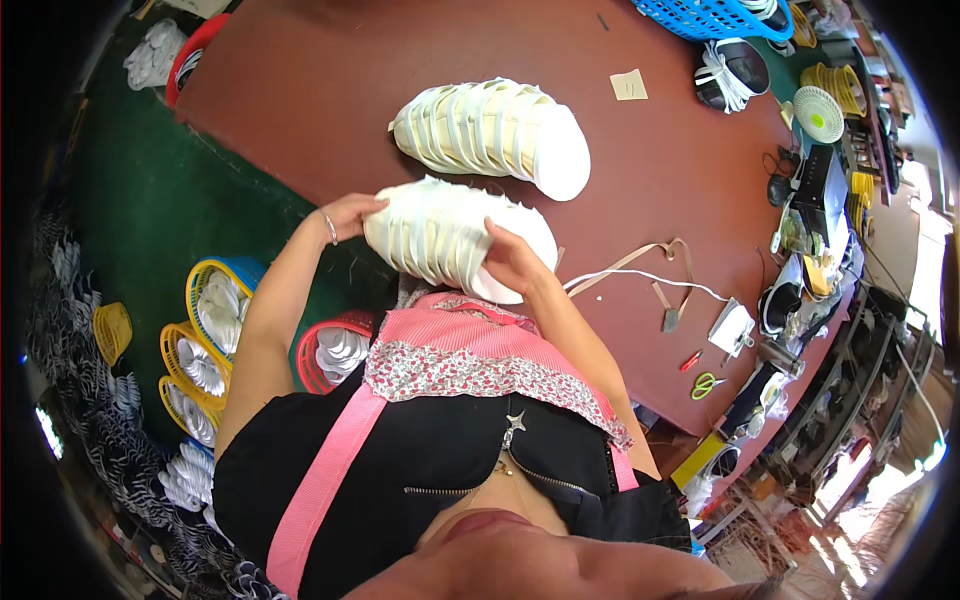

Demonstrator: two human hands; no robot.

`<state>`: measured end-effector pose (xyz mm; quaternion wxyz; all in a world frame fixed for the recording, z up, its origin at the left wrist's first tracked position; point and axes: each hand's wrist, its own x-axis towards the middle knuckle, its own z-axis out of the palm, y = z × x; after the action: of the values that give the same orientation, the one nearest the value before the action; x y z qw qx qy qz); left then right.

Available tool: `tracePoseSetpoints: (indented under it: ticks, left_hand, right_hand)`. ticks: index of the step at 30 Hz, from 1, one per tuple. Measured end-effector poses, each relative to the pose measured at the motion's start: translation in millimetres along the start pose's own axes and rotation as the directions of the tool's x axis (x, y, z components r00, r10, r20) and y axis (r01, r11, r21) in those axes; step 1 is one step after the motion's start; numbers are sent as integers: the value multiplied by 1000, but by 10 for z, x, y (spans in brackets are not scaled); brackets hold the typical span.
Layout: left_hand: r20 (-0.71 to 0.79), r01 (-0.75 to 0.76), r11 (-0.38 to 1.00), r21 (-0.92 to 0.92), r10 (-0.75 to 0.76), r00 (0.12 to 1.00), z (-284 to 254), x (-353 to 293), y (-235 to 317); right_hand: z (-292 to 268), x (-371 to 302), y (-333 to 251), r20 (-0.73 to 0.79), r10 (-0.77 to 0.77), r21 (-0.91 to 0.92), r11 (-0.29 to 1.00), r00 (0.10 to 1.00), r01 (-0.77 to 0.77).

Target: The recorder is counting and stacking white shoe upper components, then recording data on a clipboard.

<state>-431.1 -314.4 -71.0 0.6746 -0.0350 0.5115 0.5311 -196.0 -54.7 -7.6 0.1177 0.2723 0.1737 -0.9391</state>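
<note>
A near stack of nested white and cream shoe pieces lies on its side at the table's front edge, with pale strips across it. My left hand grips its left end, the fingertips at the edge of the outermost piece. My right hand presses against the stack's right part, fingers pointing up and away; its palm side is partly hidden. Just beyond, a similar far stack of shoe pieces rests on the table, touched by neither hand.
The brown-red table carries a paper note, a black shoe, a blue basket, green-handled scissors and a looped strap. At lower left stand yellow baskets and a red basket with white pieces.
</note>
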Motion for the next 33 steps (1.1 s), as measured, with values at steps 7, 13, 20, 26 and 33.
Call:
tracePoseSetpoints:
  ticks: [7,13,20,26,33]
  left_hand:
    - [146,81,993,84,-92,985,331,-119,-16]
    - [-104,242,831,501,-220,970,461,-60,229]
    - [-265,179,875,449,-61,962,594,190,95]
    - [-125,90,841,534,-26,992,707,80,206]
    - [299,223,949,224,-284,911,1005,91,297]
  right_hand:
    - [-90,-106,89,-89,178,-127,974,980,-189]
    - [34,-86,140,-119,144,-20,989,982,-148]
    - [-111,-43,121,-157,128,-43,990,979,-137]
    - [-233,-159,109,-162,126,100,989,979,-110]
    - [-137,-383,128,-190,184,-66,978,964,-199]
